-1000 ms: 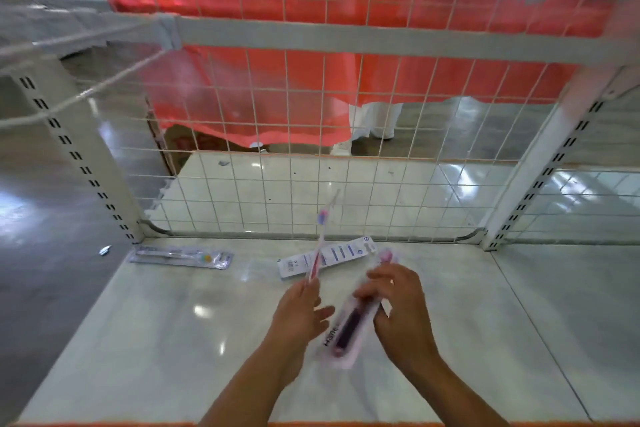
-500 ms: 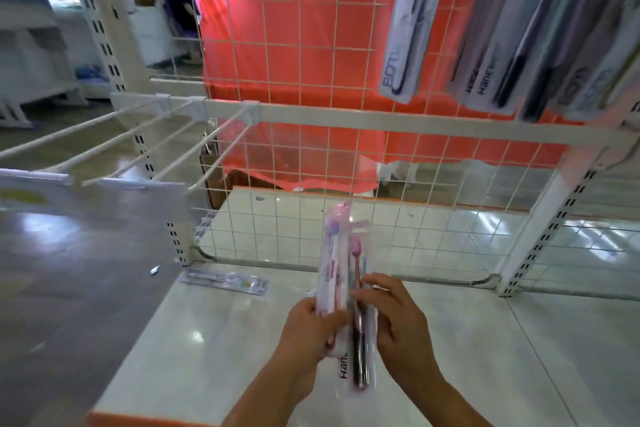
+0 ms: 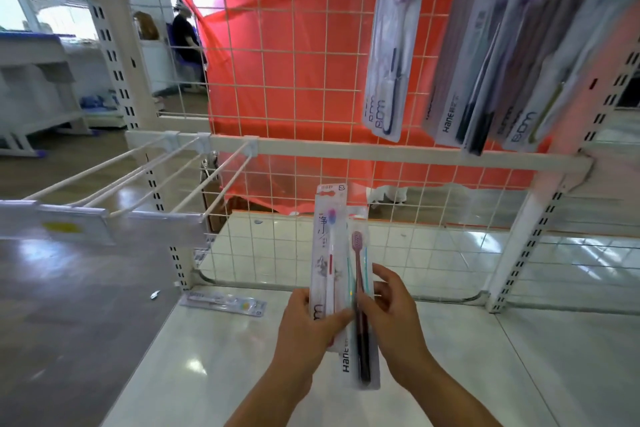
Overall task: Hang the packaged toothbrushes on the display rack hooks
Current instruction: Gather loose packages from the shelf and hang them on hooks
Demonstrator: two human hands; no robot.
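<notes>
I hold two packaged toothbrushes upright over the white shelf [image 3: 242, 374]. My left hand [image 3: 304, 326] grips the white pack with a pink-and-blue brush head [image 3: 327, 246]. My right hand [image 3: 394, 319] pinches the clear "Hane" pack with a dark red brush [image 3: 360, 288], which overlaps the white one. Bare white hooks [image 3: 194, 180] jut from the crossbar [image 3: 381, 153] at the left, with clear price tags [image 3: 69, 225] at their tips. Several packs [image 3: 485, 56] hang at the upper right. One more pack [image 3: 225, 302] lies flat on the shelf near the left upright.
A white wire grid [image 3: 298, 87] backs the rack, with red cloth [image 3: 287, 31] behind it. Slotted uprights stand at the left [image 3: 114, 56] and right [image 3: 526, 253]. A person [image 3: 183, 35] sits far behind the grid at the upper left.
Both hands lifted the two packs off the shelf and brought them together upright. My view rose from the shelf to the hooks and hanging packs.
</notes>
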